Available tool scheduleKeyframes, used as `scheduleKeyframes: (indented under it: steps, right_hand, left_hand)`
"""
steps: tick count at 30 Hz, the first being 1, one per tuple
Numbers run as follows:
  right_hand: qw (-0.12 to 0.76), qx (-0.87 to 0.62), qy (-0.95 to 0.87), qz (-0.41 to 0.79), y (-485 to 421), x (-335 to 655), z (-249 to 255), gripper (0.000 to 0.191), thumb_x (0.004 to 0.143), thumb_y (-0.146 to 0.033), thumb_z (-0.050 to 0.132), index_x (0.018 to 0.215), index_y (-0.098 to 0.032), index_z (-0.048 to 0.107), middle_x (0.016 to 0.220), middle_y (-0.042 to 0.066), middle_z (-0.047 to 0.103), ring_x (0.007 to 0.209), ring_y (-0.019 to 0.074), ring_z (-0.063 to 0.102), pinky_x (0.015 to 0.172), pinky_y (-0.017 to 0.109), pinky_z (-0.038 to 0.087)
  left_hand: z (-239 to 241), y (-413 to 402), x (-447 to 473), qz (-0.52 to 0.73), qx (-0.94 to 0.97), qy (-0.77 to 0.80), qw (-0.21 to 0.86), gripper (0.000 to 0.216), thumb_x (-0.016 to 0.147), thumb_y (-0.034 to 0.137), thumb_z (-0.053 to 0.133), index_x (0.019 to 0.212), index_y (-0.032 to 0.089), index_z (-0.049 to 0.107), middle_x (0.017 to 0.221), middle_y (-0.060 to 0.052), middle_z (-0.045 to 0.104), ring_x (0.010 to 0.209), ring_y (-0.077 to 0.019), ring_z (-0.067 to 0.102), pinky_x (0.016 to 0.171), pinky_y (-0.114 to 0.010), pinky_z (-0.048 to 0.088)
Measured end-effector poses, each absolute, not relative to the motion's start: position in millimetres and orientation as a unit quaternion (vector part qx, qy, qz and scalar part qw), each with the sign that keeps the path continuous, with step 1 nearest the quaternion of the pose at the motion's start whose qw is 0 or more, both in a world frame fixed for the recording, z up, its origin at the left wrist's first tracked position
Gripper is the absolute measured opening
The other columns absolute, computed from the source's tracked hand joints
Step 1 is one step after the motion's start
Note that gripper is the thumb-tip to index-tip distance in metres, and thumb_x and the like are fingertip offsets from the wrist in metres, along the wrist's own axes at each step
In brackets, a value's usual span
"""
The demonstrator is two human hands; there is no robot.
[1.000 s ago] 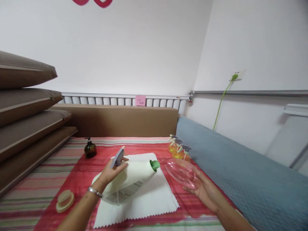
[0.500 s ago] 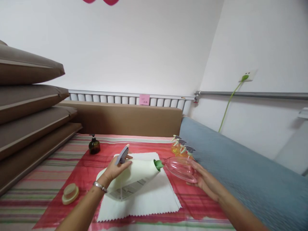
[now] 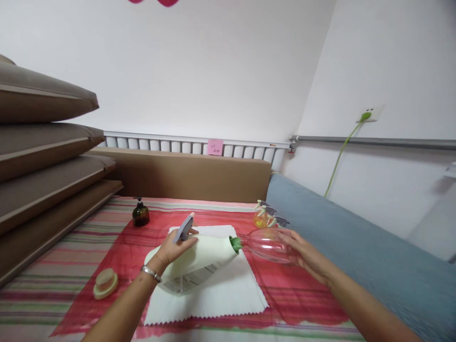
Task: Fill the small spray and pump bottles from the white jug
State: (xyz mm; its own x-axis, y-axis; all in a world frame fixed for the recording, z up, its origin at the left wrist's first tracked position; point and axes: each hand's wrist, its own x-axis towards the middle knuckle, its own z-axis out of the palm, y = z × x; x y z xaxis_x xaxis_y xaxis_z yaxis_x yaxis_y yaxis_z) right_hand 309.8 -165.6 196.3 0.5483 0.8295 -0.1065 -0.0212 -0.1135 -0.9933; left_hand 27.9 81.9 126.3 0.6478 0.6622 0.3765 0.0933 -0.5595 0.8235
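Observation:
A large pale green jug (image 3: 204,254) with a label lies tipped on its side over the white cloth. My left hand (image 3: 173,249) is closed on its upper part. A grey spray trigger (image 3: 184,229) sticks up between that thumb and fingers; its lower part is hidden. My right hand (image 3: 301,249) grips a clear pink-tinted bottle (image 3: 265,245) round its base, lying nearly level. The neck of this bottle meets the jug's green spout (image 3: 235,244). I cannot tell whether liquid is flowing.
Small spray bottles with yellow liquid (image 3: 261,219) stand at the back right. A dark pump bottle (image 3: 140,213) is at the back left, a yellowish cap (image 3: 105,283) nearer me. Stacked brown cushions (image 3: 46,171) line the left side, a blue padded surface (image 3: 342,247) the right.
The clear bottle's base has come up slightly with my right hand, so it lies more level. The jug and my left hand keep nearly the same pose; the view has shifted slightly.

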Motion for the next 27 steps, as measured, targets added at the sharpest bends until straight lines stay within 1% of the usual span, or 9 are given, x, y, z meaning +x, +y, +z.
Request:
scheduleKeyframes:
  steps: [2,5,8,12,16,18,22,25,27]
  right_hand:
    - [0.577,-0.665,-0.317,0.353,-164.5,309.6,199.3,0.043,0.074,-0.048,0.065,0.109,-0.025,0.051,0.116,0.007,0.058,0.088,0.0206,0.062,0.061,0.031,0.056]
    - [0.570,-0.689,-0.309,0.322,-161.7,308.9,203.3,0.049,0.070,-0.049,0.068,0.108,-0.024,0.051,0.106,0.008,0.061,0.077,0.0189,0.062,0.052,0.029,0.054]
    - [0.568,-0.697,-0.310,0.309,-159.4,308.4,207.1,0.050,0.066,-0.049,0.070,0.105,-0.023,0.052,0.100,0.007,0.062,0.074,0.0186,0.062,0.050,0.028,0.053]
    - [0.541,-0.704,-0.335,0.315,-157.7,309.8,212.5,0.050,0.068,-0.050,0.069,0.105,-0.024,0.050,0.101,0.007,0.062,0.074,0.0183,0.061,0.051,0.029,0.054]
    - [0.501,-0.734,-0.336,0.313,-152.5,312.2,221.1,0.059,0.066,-0.054,0.069,0.112,-0.025,0.047,0.105,0.009,0.062,0.076,0.0196,0.062,0.054,0.030,0.054]
    - [0.473,-0.755,-0.344,0.297,-148.5,310.9,228.8,0.063,0.065,-0.056,0.069,0.115,-0.026,0.045,0.109,0.010,0.061,0.079,0.0214,0.063,0.054,0.030,0.053]
    - [0.380,-0.798,-0.413,0.221,-139.2,301.1,249.4,0.063,0.067,-0.056,0.066,0.116,-0.023,0.045,0.118,0.013,0.057,0.097,0.0276,0.059,0.060,0.031,0.053]
    - [0.284,-0.825,-0.467,0.140,-130.5,291.2,262.8,0.064,0.067,-0.053,0.064,0.118,-0.018,0.045,0.114,0.015,0.059,0.097,0.0283,0.059,0.072,0.035,0.051]
    - [0.238,-0.824,-0.505,0.096,-124.0,284.3,269.1,0.066,0.066,-0.051,0.065,0.118,-0.016,0.045,0.110,0.014,0.062,0.095,0.0275,0.060,0.079,0.036,0.048]
  left_hand:
    - [126.4,81.7,28.6,0.349,0.813,0.230,0.406,0.057,0.074,0.041,0.063,0.125,0.021,0.051,0.091,-0.005,0.069,0.089,-0.0209,0.060,0.081,-0.030,0.046]
    - [126.2,81.3,29.6,0.350,0.815,0.224,0.404,0.056,0.074,0.041,0.063,0.124,0.021,0.052,0.090,-0.005,0.069,0.089,-0.0208,0.061,0.081,-0.031,0.046]
    - [125.8,81.0,30.3,0.350,0.816,0.222,0.402,0.054,0.074,0.040,0.063,0.123,0.021,0.053,0.090,-0.005,0.069,0.089,-0.0210,0.061,0.081,-0.031,0.046]
    - [126.4,80.6,30.1,0.347,0.818,0.223,0.401,0.053,0.074,0.040,0.062,0.123,0.021,0.053,0.096,-0.005,0.069,0.093,-0.0212,0.061,0.083,-0.030,0.046]
    - [128.7,79.8,29.1,0.349,0.817,0.212,0.408,0.056,0.075,0.039,0.062,0.126,0.022,0.050,0.100,-0.007,0.069,0.093,-0.0217,0.062,0.084,-0.031,0.046]
    - [130.3,79.3,28.7,0.348,0.818,0.212,0.407,0.058,0.074,0.039,0.063,0.128,0.022,0.048,0.100,-0.007,0.070,0.093,-0.0222,0.062,0.085,-0.032,0.046]
    - [132.5,78.3,28.2,0.346,0.822,0.218,0.397,0.060,0.073,0.038,0.063,0.129,0.022,0.046,0.100,-0.007,0.070,0.093,-0.0227,0.062,0.086,-0.033,0.046]
    - [132.5,77.2,27.2,0.348,0.822,0.220,0.393,0.060,0.073,0.038,0.063,0.129,0.022,0.047,0.101,-0.007,0.070,0.093,-0.0226,0.062,0.086,-0.033,0.046]
    - [131.9,76.5,26.3,0.349,0.821,0.223,0.393,0.060,0.074,0.038,0.063,0.129,0.023,0.047,0.103,-0.007,0.070,0.092,-0.0225,0.062,0.084,-0.032,0.047]
